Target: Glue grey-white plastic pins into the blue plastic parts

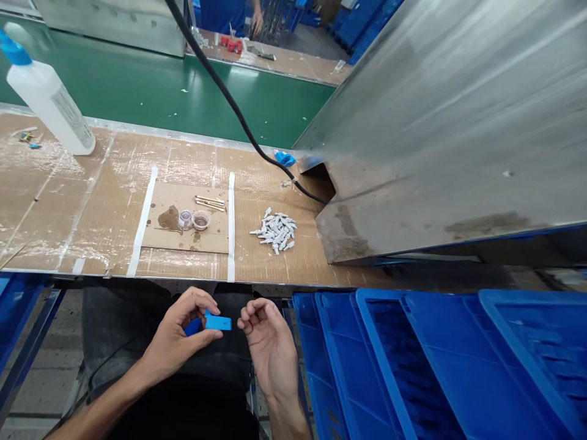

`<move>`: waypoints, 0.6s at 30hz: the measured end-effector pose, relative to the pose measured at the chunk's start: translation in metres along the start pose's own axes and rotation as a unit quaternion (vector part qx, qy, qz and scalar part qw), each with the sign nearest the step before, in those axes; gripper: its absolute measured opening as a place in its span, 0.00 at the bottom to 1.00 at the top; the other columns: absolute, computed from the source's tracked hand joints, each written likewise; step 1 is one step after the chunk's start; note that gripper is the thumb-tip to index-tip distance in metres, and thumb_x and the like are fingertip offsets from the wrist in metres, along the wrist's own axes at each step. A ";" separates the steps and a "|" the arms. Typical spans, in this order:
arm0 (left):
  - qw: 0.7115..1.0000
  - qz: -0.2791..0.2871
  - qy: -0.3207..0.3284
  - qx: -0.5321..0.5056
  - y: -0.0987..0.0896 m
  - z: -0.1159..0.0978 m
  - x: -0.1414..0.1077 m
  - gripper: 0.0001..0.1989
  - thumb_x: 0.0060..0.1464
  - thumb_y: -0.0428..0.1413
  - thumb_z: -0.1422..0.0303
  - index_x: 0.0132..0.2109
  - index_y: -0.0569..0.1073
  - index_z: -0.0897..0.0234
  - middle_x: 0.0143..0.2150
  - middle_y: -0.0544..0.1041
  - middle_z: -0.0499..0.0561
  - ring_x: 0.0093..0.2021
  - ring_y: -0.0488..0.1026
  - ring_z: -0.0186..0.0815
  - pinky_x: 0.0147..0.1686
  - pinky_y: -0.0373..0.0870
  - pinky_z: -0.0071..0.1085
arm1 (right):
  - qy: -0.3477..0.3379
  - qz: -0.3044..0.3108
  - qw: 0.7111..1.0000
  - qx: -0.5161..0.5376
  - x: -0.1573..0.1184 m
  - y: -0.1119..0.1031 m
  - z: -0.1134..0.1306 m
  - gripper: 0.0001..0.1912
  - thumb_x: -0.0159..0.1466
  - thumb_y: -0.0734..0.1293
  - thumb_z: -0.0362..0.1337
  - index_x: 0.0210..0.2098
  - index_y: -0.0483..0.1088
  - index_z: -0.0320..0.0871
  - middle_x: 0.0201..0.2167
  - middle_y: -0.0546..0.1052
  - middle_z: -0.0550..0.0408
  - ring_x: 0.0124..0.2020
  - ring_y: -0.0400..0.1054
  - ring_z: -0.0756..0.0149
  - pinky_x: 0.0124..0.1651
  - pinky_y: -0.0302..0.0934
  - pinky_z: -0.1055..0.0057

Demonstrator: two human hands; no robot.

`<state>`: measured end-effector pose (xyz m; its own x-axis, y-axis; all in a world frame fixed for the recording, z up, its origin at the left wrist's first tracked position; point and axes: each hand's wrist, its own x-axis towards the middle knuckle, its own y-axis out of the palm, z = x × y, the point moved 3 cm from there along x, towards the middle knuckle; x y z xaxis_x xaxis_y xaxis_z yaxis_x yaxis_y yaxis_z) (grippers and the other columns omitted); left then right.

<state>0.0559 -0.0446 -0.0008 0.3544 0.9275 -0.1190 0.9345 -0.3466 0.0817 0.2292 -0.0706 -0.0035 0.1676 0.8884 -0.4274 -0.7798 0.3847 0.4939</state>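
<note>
My left hand (186,327) pinches a small light-blue rectangular plastic piece (219,322) between thumb and fingers, above my lap. A darker blue part (193,326) shows behind the thumb; whether it belongs to the same piece I cannot tell. Just right of the piece, and apart from it, my right hand (270,342) is turned palm up with its fingers loosely curled and nothing visible in it. On the bench beyond lie a heap of small grey-white parts (277,231), two small clear cups (200,220) holding liquid, and several cotton swabs (211,202) on a wet-stained cardboard sheet (156,201).
A white bottle with a blue cap (50,101) stands at the left. Behind the bench runs a green belt (123,79), crossed by a black cable (224,98). A large metal housing (449,122) rises at the right, above blue crates (440,360). Another person's hand (257,21) shows at the back.
</note>
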 end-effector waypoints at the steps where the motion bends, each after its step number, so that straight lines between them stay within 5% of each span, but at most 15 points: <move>1: 1.000 -0.004 0.010 0.014 0.000 -0.002 0.000 0.09 0.55 0.64 0.68 0.43 0.74 0.55 0.45 0.70 0.48 0.45 0.70 0.33 0.41 0.67 0.28 | -0.019 0.017 0.998 -0.061 -0.002 0.002 -0.002 0.11 0.63 0.71 0.46 0.36 0.76 0.45 0.32 0.74 0.56 0.34 0.70 0.69 0.38 0.69 0.74; 6: 0.997 -0.030 0.049 0.056 0.001 -0.009 0.000 0.11 0.56 0.63 0.70 0.46 0.74 0.55 0.45 0.72 0.49 0.43 0.71 0.33 0.41 0.69 0.29 | -0.071 0.075 0.966 -0.238 -0.009 0.012 -0.013 0.10 0.61 0.73 0.42 0.41 0.76 0.45 0.39 0.78 0.51 0.41 0.74 0.62 0.45 0.71 0.69; 9: 0.999 -0.037 -0.016 -0.030 -0.001 -0.002 0.000 0.21 0.54 0.64 0.70 0.54 0.72 0.54 0.48 0.75 0.50 0.42 0.73 0.34 0.44 0.71 0.31 | -0.091 0.061 0.969 -0.223 -0.009 0.015 -0.018 0.10 0.61 0.73 0.41 0.41 0.76 0.45 0.41 0.79 0.51 0.42 0.75 0.60 0.46 0.72 0.67; 13: 0.983 -0.031 -0.104 -0.149 -0.004 0.010 0.001 0.15 0.54 0.65 0.66 0.50 0.78 0.60 0.43 0.81 0.52 0.44 0.76 0.36 0.47 0.72 0.32 | -0.107 0.100 0.951 -0.273 0.000 0.018 -0.012 0.08 0.63 0.72 0.40 0.41 0.76 0.46 0.42 0.78 0.51 0.45 0.75 0.59 0.47 0.71 0.65; 16: 0.970 -0.079 -0.120 -0.196 -0.011 0.015 0.002 0.15 0.53 0.66 0.66 0.48 0.80 0.61 0.45 0.82 0.51 0.43 0.77 0.35 0.47 0.73 0.31 | -0.236 0.059 0.881 -0.406 0.029 0.014 0.021 0.10 0.65 0.70 0.40 0.44 0.77 0.46 0.42 0.79 0.51 0.43 0.74 0.61 0.48 0.68 0.64; 18: 0.959 -0.096 -0.123 -0.236 -0.014 0.015 0.002 0.16 0.54 0.65 0.65 0.50 0.79 0.60 0.47 0.81 0.51 0.45 0.78 0.36 0.48 0.73 0.32 | -0.370 -0.026 0.792 -0.484 0.060 0.012 0.054 0.10 0.66 0.68 0.42 0.44 0.77 0.45 0.43 0.79 0.49 0.44 0.72 0.59 0.50 0.65 0.62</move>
<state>0.0443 -0.0403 -0.0169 0.2294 0.8867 -0.4014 0.8837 -0.0168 0.4678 0.2626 0.0009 0.0178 0.2433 0.9192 0.3095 -0.7971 0.3713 -0.4763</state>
